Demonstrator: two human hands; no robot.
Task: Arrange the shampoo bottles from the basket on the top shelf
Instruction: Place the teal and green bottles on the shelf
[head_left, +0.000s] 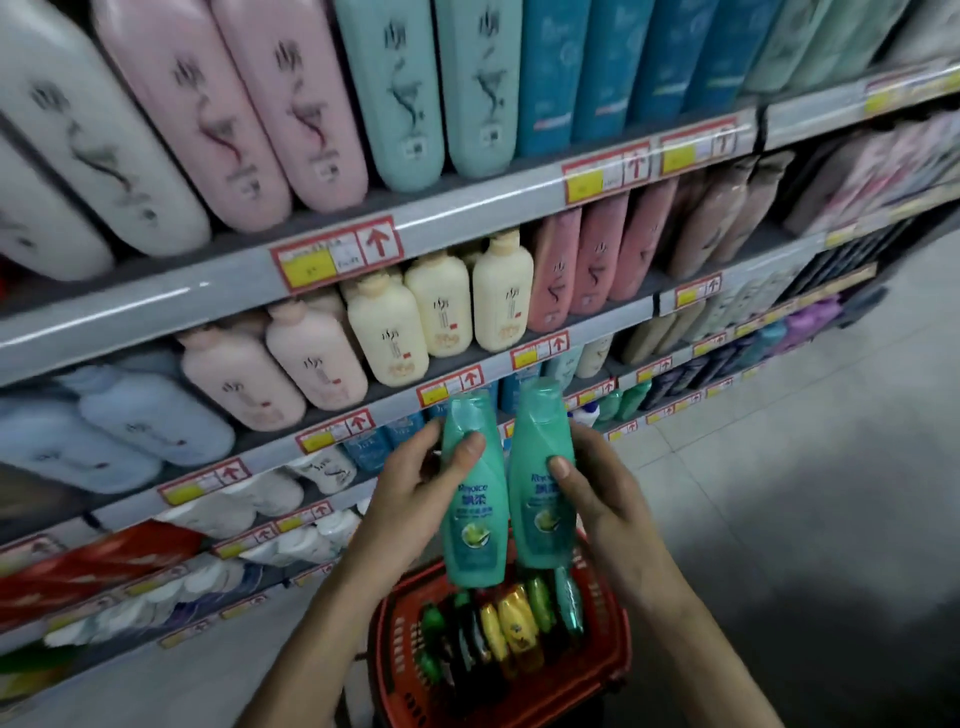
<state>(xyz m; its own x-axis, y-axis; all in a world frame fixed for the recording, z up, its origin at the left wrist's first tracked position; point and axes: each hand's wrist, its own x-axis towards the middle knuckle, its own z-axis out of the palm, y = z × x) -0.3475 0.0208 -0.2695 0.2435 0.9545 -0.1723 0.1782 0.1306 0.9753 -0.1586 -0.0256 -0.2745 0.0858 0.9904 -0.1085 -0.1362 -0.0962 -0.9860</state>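
Above the red plastic basket (615, 654), your left hand (410, 499) grips one upright teal-green plastic shampoo bottle (475, 525) and your right hand (605, 499) grips a second teal-green bottle (543, 504), thumbs pressed on the fronts; the two stand just beside each other. Small green, yellow and dark bottles (511, 631) lie in the basket. Grey store shelves (467, 205) beside you carry large white, pink and teal bottles.

We see our 2 arms bare, the left forearm (322, 623) and right forearm (691, 623) slim and uncovered on either side of the red basket (597, 670), and above that basket the left hand (410, 499) and right hand (602, 499), equally bare, with long fingers and short, plain nails on the 2 thumbs.
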